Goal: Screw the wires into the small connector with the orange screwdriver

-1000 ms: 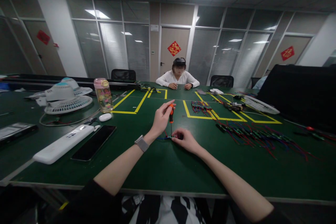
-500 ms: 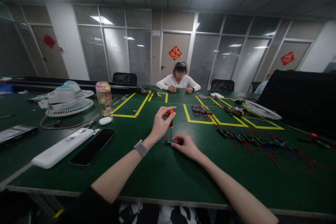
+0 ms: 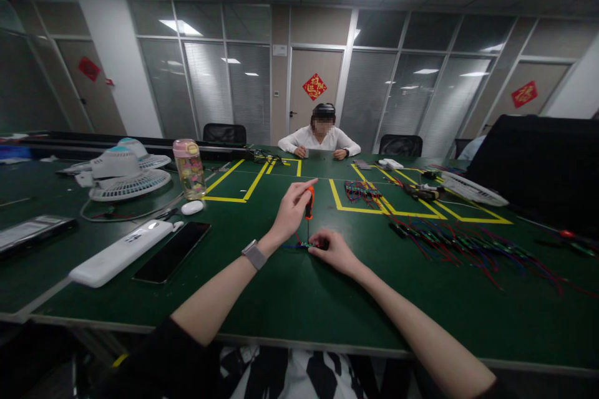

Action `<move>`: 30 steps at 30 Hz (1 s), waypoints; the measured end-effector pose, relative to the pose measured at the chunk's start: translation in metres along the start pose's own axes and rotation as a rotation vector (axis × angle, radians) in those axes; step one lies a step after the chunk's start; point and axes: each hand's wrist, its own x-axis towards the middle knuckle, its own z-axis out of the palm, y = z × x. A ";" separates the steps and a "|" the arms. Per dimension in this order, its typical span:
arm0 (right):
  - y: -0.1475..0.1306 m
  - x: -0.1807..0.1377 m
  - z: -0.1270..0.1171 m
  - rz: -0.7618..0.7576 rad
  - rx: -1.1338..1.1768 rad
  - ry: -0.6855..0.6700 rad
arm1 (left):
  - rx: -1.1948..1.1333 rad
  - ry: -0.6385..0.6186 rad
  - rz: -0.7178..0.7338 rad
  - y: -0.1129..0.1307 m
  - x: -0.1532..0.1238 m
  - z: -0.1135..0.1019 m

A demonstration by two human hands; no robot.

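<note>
Upright over the green table (image 3: 281, 305) stands a screwdriver (image 3: 309, 209) with an orange and black handle. My left hand (image 3: 291, 211) closes around that handle from the left, its index finger stretched past the top. The thin shaft runs down to a small green circuit board (image 3: 304, 245) with red and blue wires. My right hand (image 3: 339, 252) pinches the board's right end against the table, and its fingers partly cover it. Whether the tip sits in a screw is too small to tell.
Wired circuit boards (image 3: 458, 243) lie in a row at right, with a bundle of wired boards (image 3: 362, 192) behind. Leftward are a phone (image 3: 173, 254), a white power bank (image 3: 124, 252), a bottle (image 3: 189, 168) and a fan (image 3: 128, 184). A person (image 3: 321, 137) sits opposite.
My left thumb and fingers have shifted on the screwdriver handle, and the thumb no longer sticks out in front of it. My right hand still holds the board. The camera view has tilted slightly.
</note>
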 end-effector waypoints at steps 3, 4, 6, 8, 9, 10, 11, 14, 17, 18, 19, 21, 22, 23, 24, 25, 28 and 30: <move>-0.001 0.000 0.000 0.002 0.005 0.003 | -0.030 -0.019 -0.012 0.000 0.000 0.000; -0.001 0.000 0.000 0.005 0.007 0.001 | -0.008 0.000 0.000 0.000 0.000 0.000; -0.002 0.000 0.000 0.011 0.012 -0.002 | 0.048 0.043 0.028 0.000 0.000 0.000; -0.003 0.000 0.000 0.008 0.016 -0.003 | 0.040 0.045 0.031 -0.001 0.000 0.000; -0.002 0.000 0.000 0.005 0.018 -0.004 | 0.007 0.029 0.019 -0.001 0.000 0.000; -0.002 0.000 0.000 0.002 0.020 -0.006 | -0.030 0.008 0.005 -0.002 0.000 0.000; -0.002 0.000 0.000 0.000 0.022 -0.006 | -0.056 -0.006 -0.005 -0.002 0.000 0.000; -0.001 0.000 0.000 -0.003 0.021 -0.010 | -0.003 0.023 0.012 -0.003 0.000 -0.001; 0.000 0.000 0.000 -0.011 0.012 -0.016 | 0.070 0.062 0.031 -0.003 0.001 -0.002; 0.000 0.000 0.000 -0.014 0.011 -0.018 | 0.056 0.051 0.020 -0.003 0.001 -0.002; 0.000 0.000 0.000 -0.018 0.011 -0.019 | 0.024 0.031 0.004 -0.003 0.002 -0.002; 0.000 0.000 -0.001 -0.027 0.010 -0.019 | -0.054 -0.007 -0.029 -0.002 0.002 -0.002; 0.000 0.000 -0.001 -0.031 0.009 -0.017 | -0.076 -0.016 -0.034 -0.001 0.002 -0.001; 0.000 0.000 -0.001 -0.034 0.006 -0.015 | -0.075 -0.016 -0.028 -0.001 0.002 -0.001; 0.000 0.000 -0.001 -0.036 0.005 -0.014 | -0.053 -0.007 -0.013 0.000 0.001 -0.001; 0.000 0.000 -0.001 -0.038 0.006 -0.014 | -0.016 0.006 0.006 0.000 0.001 -0.001; 0.000 0.000 -0.001 -0.035 0.008 -0.015 | 0.051 0.023 0.032 0.000 0.001 -0.001; -0.001 0.000 -0.001 -0.026 0.007 -0.014 | -0.005 -0.013 0.005 0.000 0.001 -0.001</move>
